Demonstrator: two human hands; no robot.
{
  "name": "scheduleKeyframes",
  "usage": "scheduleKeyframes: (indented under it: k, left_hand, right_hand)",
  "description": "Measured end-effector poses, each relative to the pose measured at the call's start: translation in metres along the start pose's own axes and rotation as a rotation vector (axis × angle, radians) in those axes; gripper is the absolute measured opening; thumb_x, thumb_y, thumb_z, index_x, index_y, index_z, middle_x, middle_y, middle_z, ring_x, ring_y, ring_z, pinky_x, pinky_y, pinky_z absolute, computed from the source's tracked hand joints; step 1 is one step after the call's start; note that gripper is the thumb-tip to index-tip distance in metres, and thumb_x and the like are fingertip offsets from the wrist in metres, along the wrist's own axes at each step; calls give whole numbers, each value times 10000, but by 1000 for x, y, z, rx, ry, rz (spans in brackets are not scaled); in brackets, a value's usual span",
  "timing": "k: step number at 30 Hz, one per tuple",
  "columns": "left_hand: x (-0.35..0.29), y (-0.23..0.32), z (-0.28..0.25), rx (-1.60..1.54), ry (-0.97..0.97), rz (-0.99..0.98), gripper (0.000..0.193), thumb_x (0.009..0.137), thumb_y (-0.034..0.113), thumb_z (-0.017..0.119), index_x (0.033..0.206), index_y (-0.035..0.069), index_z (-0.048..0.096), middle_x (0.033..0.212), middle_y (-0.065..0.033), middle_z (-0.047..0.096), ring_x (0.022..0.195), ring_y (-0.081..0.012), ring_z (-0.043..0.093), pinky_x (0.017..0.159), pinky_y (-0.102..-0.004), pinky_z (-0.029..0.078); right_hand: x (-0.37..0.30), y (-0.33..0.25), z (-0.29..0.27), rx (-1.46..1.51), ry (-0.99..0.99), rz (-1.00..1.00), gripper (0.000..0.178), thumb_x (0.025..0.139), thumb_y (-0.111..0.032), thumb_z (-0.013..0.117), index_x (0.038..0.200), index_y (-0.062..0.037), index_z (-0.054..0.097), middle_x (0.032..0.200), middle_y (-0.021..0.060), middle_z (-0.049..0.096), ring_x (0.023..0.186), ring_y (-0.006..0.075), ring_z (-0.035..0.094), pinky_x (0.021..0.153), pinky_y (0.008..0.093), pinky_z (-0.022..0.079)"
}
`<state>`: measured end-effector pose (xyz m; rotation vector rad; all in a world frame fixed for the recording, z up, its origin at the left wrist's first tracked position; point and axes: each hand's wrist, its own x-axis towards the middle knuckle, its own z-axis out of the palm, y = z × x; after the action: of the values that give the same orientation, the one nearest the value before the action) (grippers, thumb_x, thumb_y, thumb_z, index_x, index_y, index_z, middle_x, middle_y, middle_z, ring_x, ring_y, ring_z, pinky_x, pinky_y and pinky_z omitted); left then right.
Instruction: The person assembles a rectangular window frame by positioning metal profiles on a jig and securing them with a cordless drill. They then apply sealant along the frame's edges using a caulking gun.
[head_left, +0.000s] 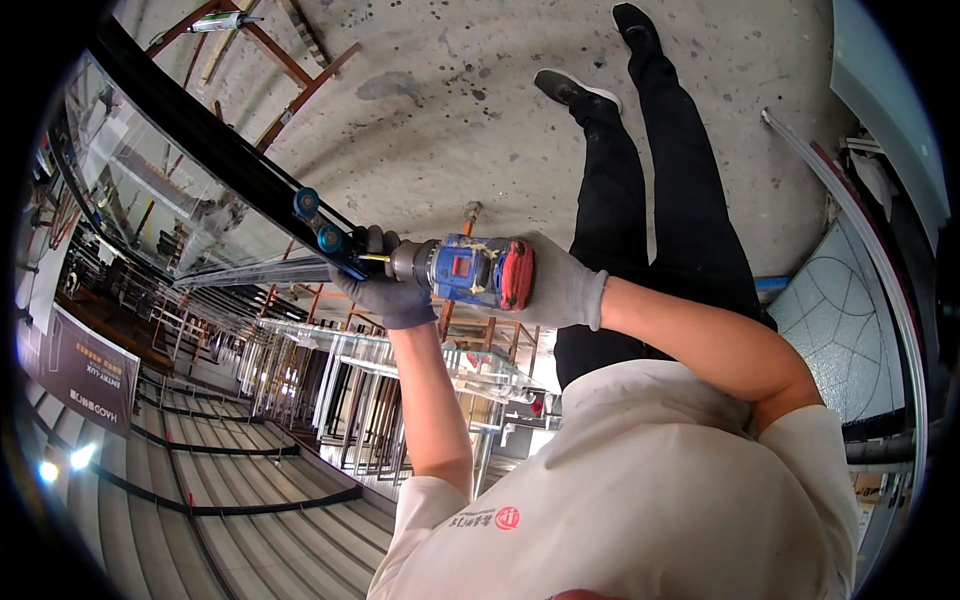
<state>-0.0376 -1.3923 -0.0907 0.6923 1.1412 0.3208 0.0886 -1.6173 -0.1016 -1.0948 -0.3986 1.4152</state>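
Observation:
My right hand (562,285), in a grey glove, grips a blue cordless drill (465,272) with a red end. The drill lies level and points left; its chuck and thin bit (376,258) reach the end of a long black frame profile (215,130). A blue bracket with two round rollers (330,238) sits on that end. My left hand (385,297), also gloved in grey, is closed around the bracket end just below the bit. Part of its fingers is hidden behind the chuck and bracket. Whether the bit touches a screw is too small to tell.
A brown metal stand (285,60) with a sealant tube (212,22) is beyond the profile. Racks of metal profiles (365,400) and glass panes (470,365) stand at the left. At the right is a patterned glass panel (835,310). Stained concrete floor (450,110) lies below.

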Motion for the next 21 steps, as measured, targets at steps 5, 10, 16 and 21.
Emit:
scheduleKeyframes:
  k: [5,10,16,21]
  left_hand:
    - [0,-4,19,-118,39,9,474,941,520,514,1064,76,630,742,-20,517,530,-121,390,442,-251,327]
    - [3,-4,25,-124,-3,25,456,957,512,498,930,70,608,619,11,444,480,-108,352,416,-249,294]
    - [4,-2,21,-77,-32,-14,494,954,538,482,759,87,539,488,24,325,414,-105,268,397,-259,249]
    - [1,-4,28,-72,78,-17,511,942,565,489,742,95,516,466,32,288,402,-101,247,396,-261,219]
  right_hand:
    - [-17,6,-4,-103,30,-27,470,759,-421,758,1068,-90,634,905,144,707,844,351,683,765,425,545]
    - [-24,-17,-15,-281,-73,53,492,730,-430,762,1065,-88,646,834,137,695,793,340,687,725,424,541]
    - [-26,-16,-19,-382,-54,-21,301,756,-268,760,938,-88,601,804,113,637,736,306,640,704,354,516]
    - [-20,-34,-37,-406,-167,102,310,804,-266,699,1010,-51,613,864,162,683,806,302,688,745,387,531]
